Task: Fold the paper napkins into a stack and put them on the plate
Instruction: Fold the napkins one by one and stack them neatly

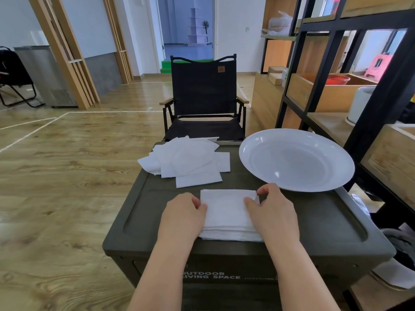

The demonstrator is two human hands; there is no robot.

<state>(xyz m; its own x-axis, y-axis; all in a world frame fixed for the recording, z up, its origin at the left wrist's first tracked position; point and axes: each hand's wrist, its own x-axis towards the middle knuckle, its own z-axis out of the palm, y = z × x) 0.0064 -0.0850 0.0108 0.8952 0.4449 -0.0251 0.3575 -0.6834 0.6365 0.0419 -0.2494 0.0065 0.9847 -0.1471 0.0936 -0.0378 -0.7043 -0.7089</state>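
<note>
Now: left hand [184,213] and right hand [272,206], fingers curled, pinch folded napkin stack [226,215] at box [314,221] near edge.

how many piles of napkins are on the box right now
2: a neat folded stack between both hands at the near edge, and a loose pile at the far left, beside the plate.

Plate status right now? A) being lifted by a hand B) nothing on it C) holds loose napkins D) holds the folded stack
B: the white plate shows bare; the folded stack sits on the box lid between the left hand and right hand.
</note>
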